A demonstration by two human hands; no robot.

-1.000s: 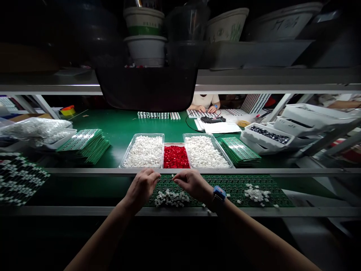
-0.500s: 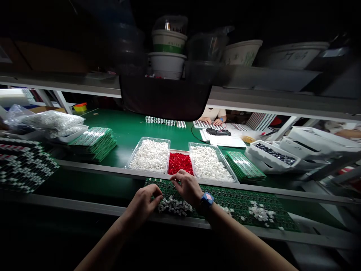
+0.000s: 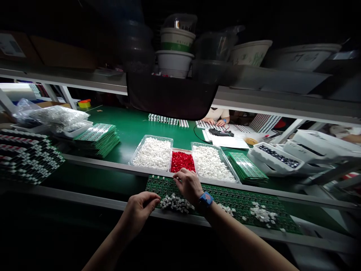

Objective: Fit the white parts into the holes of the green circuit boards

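Green circuit boards (image 3: 222, 192) lie in a row along the near ledge, with a heap of small white caps (image 3: 176, 203) on the left part. My left hand (image 3: 139, 207) is at the left side of this heap, thumb and index finger pinched together. Whatever sits between those fingertips is too small to make out. Above the heap, my right hand (image 3: 188, 184) has its fingers closed and pointing down at the boards; their tips hide anything they hold. A few white pieces (image 3: 158, 177) stand in a short row at the boards' far left edge.
Behind the boards are two clear trays of white caps (image 3: 153, 152) and a tray of red pieces (image 3: 182, 161). Stacked green boards (image 3: 97, 137) stand left, and more boards (image 3: 246, 167) right. A shelf (image 3: 98, 81) crosses overhead. A co-worker's hands (image 3: 216, 122) show across the table.
My left hand has drawn slightly left, away from the white heap. My right hand stays over the boards with little movement. The whole view has shifted a little.
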